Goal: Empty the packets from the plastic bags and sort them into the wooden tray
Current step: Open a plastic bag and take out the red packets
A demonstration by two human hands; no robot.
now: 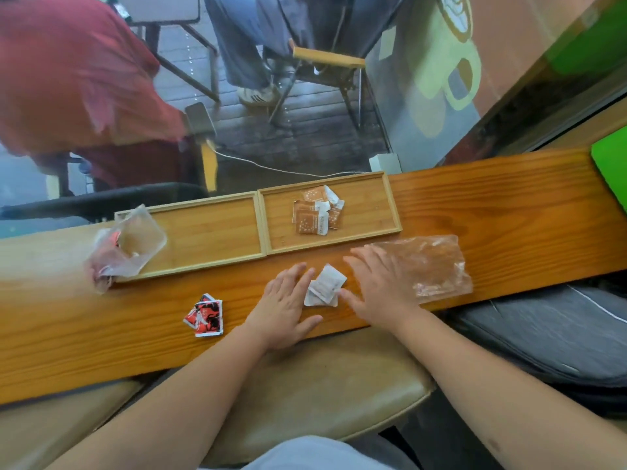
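Note:
A two-compartment wooden tray [261, 228] lies on the counter. Several brown packets [317, 215] sit in its right compartment; its left compartment holds no packets. A small pile of white packets [325, 285] lies on the counter in front of the tray. My left hand [285, 308] and my right hand [381, 283] rest flat on either side of that pile, fingers spread, fingertips touching its edges. Red and black packets [205, 315] lie further left on the counter. A flat clear plastic bag [431, 266] lies by my right hand. Another crumpled plastic bag [127, 247] overlaps the tray's left end.
The wooden counter [492, 212] runs left to right against a glass pane. A green object [610, 164] sits at its far right. A grey bag [549, 330] lies on the seat to my right. Beyond the glass are chairs and seated people.

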